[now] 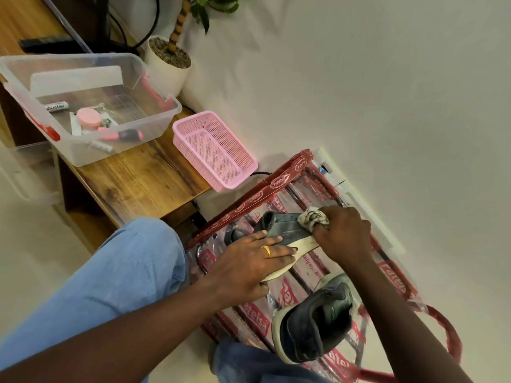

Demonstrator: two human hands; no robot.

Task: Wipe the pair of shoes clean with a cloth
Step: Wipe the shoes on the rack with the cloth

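L hand (257,262) flat on shoe (287,230), R hand (343,234) grips cloth (313,218); 2nd shoe (315,327) near, pink basket (213,150) beyond.

pink basket (214,150), clear bin (91,106), potted plant (168,62)

Light blue denim trousers (124,277) cover both legs. Both forearms are bare, and the left hand (246,264) wears a gold ring (266,250).
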